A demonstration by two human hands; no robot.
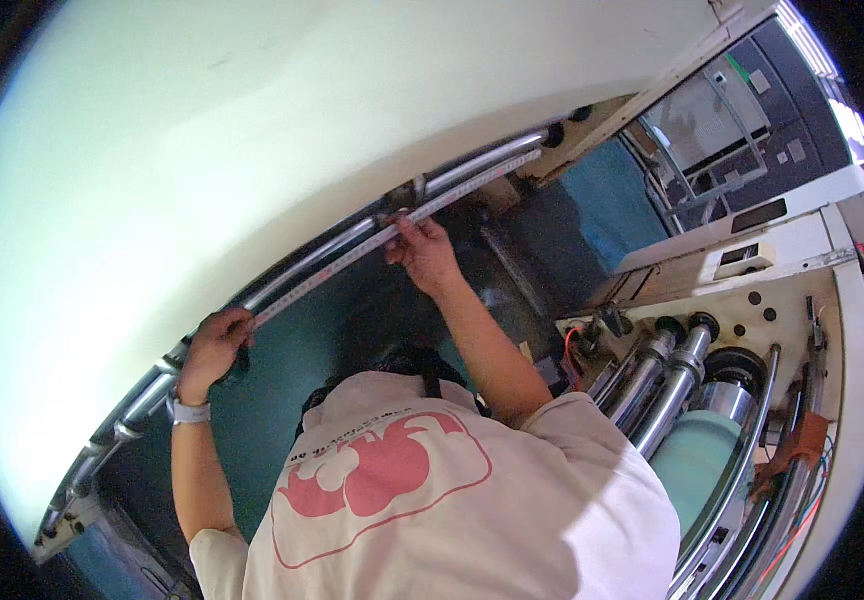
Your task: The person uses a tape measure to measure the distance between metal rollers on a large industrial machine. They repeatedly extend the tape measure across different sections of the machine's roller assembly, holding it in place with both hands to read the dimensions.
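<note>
A pale tape measure blade (327,270) with fine markings is stretched out straight beside a long shiny metal bar (492,160). My left hand (214,350), with a pale band at the wrist, is closed at the blade's near left end. Something dark shows under its fingers, perhaps the tape's case, partly hidden. Farther along, my right hand (422,255) pinches the blade, its fingertips close to the bar. The blade runs on past my right hand toward the bar's far right end.
A large white curved surface (202,130) rises beyond the bar. On the right, a machine frame (852,400) holds metal rollers (674,390) and a pale green roll (692,460), with loose wires. Dark teal floor (277,415) lies below my arms.
</note>
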